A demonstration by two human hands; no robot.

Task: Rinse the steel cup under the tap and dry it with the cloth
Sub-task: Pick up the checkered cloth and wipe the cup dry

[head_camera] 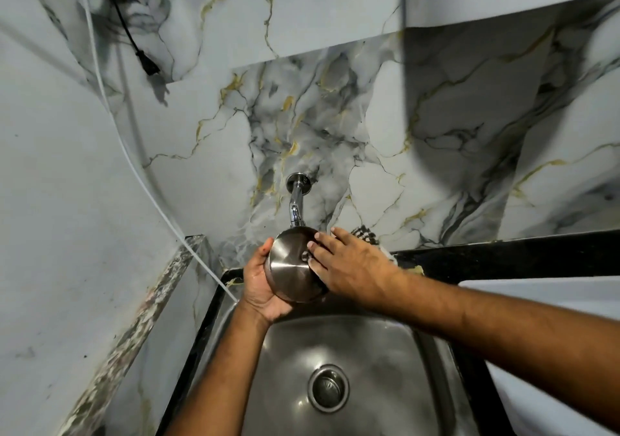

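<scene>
I hold the steel cup [291,266] over the back of the sink, tilted with its flat base turned toward me, just below the chrome tap [296,201]. My left hand [260,284] grips the cup from the left and underneath. My right hand [349,264] lies flat against the cup's right side, fingers spread on the base and not wrapped around it. A black-and-white checked cloth [367,234] lies on the counter behind my right hand, mostly hidden. I cannot tell whether water is running.
The steel sink [292,351] with its round drain [328,388] lies below my arms. A black counter [503,256] runs to the right. Marble wall behind the tap. A white cable [161,207] and a hanging black plug [149,63] are at left.
</scene>
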